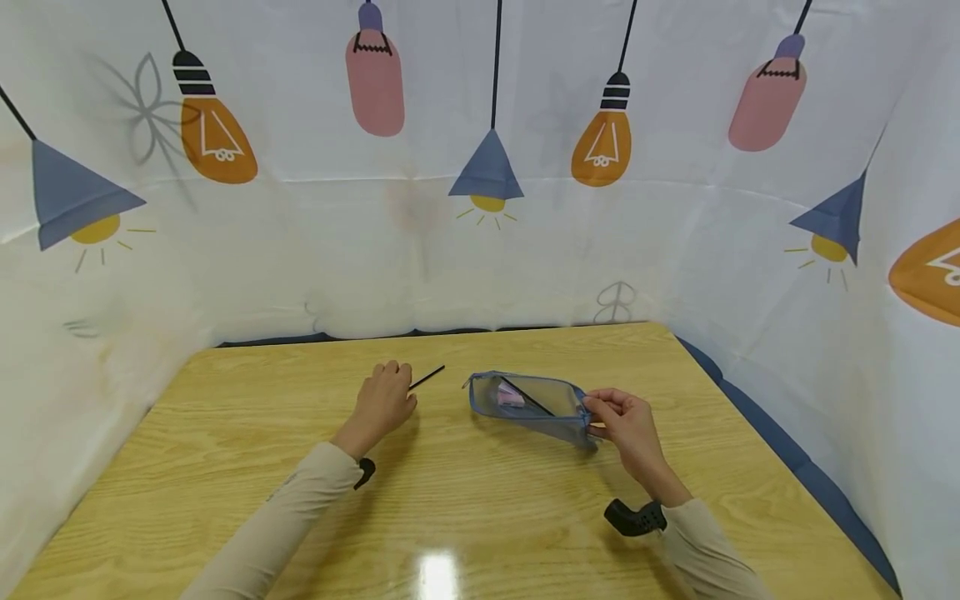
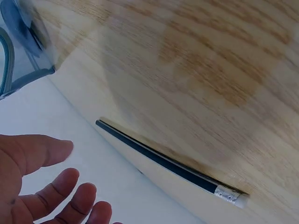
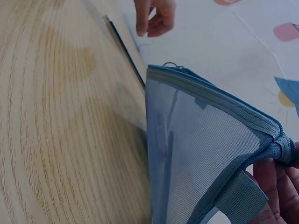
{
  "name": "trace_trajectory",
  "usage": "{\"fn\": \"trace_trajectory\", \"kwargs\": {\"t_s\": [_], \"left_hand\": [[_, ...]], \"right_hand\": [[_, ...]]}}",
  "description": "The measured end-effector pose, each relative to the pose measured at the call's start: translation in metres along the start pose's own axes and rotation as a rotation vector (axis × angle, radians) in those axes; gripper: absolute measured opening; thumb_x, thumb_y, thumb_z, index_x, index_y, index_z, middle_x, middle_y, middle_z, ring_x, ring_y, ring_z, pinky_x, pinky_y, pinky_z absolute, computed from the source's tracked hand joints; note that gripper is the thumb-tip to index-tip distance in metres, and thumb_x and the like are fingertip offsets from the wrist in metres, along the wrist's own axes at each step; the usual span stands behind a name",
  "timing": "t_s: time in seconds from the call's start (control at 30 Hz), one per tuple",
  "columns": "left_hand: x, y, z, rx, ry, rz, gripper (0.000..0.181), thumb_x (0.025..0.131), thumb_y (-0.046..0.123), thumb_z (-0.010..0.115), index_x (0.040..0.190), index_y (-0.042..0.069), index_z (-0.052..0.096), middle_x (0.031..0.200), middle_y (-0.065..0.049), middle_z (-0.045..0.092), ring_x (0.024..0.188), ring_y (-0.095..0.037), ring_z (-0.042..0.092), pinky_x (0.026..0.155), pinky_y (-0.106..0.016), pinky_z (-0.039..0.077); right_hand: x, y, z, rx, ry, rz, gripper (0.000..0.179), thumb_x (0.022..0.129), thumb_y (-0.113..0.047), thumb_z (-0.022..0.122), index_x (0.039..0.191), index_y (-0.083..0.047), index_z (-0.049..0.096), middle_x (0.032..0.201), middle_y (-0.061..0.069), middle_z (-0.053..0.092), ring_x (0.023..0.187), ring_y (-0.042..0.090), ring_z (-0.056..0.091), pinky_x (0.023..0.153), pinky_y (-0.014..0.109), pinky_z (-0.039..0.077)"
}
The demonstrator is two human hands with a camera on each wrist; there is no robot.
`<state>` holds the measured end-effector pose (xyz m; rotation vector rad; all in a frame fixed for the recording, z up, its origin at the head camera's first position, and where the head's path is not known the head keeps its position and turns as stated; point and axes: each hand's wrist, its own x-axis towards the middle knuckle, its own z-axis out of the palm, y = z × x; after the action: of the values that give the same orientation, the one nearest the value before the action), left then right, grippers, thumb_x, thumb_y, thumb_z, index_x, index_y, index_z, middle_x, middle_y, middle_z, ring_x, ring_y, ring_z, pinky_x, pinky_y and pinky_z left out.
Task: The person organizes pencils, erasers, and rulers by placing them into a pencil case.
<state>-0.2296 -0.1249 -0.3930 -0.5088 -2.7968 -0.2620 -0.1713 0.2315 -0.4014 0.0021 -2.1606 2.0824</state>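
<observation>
A blue mesh zipper pouch (image 1: 536,423) stands on the table, its top open. My right hand (image 1: 628,425) pinches the pouch's right end by the corner, close to a fabric tab seen in the right wrist view. Through the mesh show a dark slim stick (image 1: 527,396) and a small pink-purple item (image 1: 510,395). Left of the pouch lies a black pencil (image 2: 161,158) with a silver ferrule and white eraser end. My left hand (image 1: 385,398) hovers over the pencil's eraser end, thumb apart from loosely bent fingers; the left wrist view shows nothing between them.
The wood-grain table (image 1: 480,517) reaches back to a white curtain (image 1: 300,242) printed with lamps and bulbs. Dark blue fabric (image 1: 795,467) runs along the table's right and back edges. Each wrist wears a black band (image 1: 636,517).
</observation>
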Motion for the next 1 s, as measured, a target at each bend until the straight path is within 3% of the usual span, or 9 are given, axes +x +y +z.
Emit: {"fn": "trace_trajectory", "kwargs": {"t_s": [0.17,0.3,0.57,1.0], "left_hand": [[0.004,0.002,0.005,-0.036,-0.083,-0.063,0.014,0.087,0.001,0.065,0.096,-0.005,0.056,0.085,-0.015,0.050,0.072,-0.030,0.046,0.058,-0.042,0.047],[0.007,0.002,0.010,-0.027,-0.111,-0.086,0.013,0.088,0.000,0.063,0.098,-0.006,0.056,0.087,-0.016,0.050,0.073,-0.029,0.044,0.059,-0.042,0.046],[0.011,0.002,0.013,-0.062,-0.160,-0.156,0.011,0.090,0.000,0.059,0.100,-0.004,0.054,0.092,-0.017,0.049,0.078,-0.030,0.043,0.065,-0.044,0.044],[0.011,-0.002,0.021,-0.066,-0.213,-0.197,0.006,0.094,0.001,0.050,0.092,-0.004,0.049,0.086,-0.016,0.043,0.081,-0.034,0.044,0.065,-0.047,0.043]], "right_hand": [[0.000,0.000,0.001,-0.015,-0.042,0.000,0.026,0.095,-0.009,0.063,0.106,0.014,0.060,0.083,0.006,0.069,0.072,0.015,0.065,0.066,0.031,0.056],[0.000,0.000,0.003,-0.023,-0.067,-0.005,0.025,0.095,-0.009,0.064,0.105,0.013,0.060,0.084,0.007,0.068,0.072,0.015,0.064,0.065,0.031,0.056],[0.001,0.001,0.004,-0.016,-0.083,-0.016,0.025,0.094,-0.009,0.064,0.105,0.013,0.060,0.084,0.007,0.067,0.072,0.014,0.064,0.065,0.031,0.056],[0.002,0.001,0.004,-0.031,-0.092,-0.013,0.025,0.095,-0.009,0.063,0.105,0.013,0.061,0.084,0.006,0.068,0.072,0.014,0.064,0.066,0.030,0.056]]}}
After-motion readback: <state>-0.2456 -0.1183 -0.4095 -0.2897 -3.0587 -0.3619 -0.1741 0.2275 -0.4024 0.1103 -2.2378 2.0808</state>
